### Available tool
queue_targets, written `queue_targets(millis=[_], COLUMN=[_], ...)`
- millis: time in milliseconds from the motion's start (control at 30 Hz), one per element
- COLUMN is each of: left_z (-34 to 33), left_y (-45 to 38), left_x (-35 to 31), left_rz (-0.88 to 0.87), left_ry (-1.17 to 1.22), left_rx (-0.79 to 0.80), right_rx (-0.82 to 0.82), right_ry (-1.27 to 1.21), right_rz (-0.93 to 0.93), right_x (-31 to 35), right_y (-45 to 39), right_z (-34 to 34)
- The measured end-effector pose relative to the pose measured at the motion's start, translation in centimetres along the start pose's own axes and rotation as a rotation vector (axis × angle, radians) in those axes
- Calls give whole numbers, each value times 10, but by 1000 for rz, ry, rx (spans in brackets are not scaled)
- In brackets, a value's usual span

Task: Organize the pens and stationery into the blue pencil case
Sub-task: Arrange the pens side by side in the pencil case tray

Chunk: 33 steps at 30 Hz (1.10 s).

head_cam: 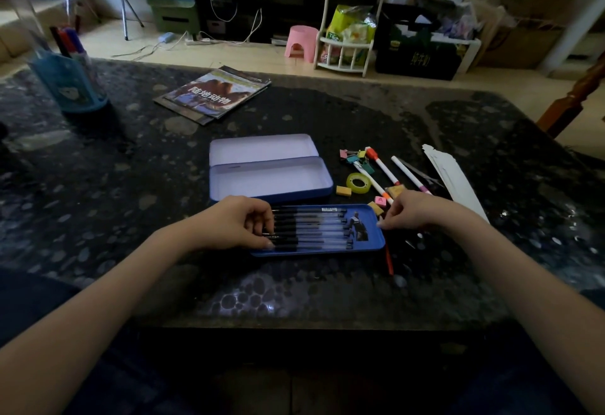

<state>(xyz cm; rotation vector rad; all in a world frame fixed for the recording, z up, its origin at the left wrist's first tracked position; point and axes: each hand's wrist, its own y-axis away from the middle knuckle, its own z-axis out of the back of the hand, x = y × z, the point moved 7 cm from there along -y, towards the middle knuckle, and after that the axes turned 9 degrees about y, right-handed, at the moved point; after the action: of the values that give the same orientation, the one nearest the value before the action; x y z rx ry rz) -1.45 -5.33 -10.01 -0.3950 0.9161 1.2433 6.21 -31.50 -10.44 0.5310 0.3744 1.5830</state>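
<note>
Head view | left hand (240, 225) fingers curled, pressing row of black-capped clear pens (311, 228) in shallow blue metal tray (373, 241) on dark speckled counter (131, 185) | right hand (414, 211) grip pinched at tray's right edge, contents unclear | open blue tin pencil case (271, 179) just behind tray

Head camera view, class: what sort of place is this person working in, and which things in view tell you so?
Probably a living room at home. A low dark table stands on a wooden floor, with a pink plastic stool, a white snack rack and loose power cables behind it.
</note>
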Motion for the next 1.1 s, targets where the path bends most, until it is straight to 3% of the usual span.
queue_targets(millis=[200, 467, 733, 900, 1100], left_z=[0, -2, -10, -9, -9], left_y=[-1, -3, -1, -3, -2], left_x=[-1, 1, -8, -6, -5], left_rz=[-11, -16, -80, -78, -79], left_ry=[-24, -63, -126, -108, -70], left_rx=[-13, -3, -30, -21, -21], right_rx=[179, 158, 217, 168, 103], right_ry=[-81, -69, 82, 185, 80], right_rz=[-9, -7, 28, 20, -81], right_x=[-5, -3, 4, 10, 5], right_y=[4, 7, 19, 19, 26], right_z=[-7, -8, -11, -19, -14])
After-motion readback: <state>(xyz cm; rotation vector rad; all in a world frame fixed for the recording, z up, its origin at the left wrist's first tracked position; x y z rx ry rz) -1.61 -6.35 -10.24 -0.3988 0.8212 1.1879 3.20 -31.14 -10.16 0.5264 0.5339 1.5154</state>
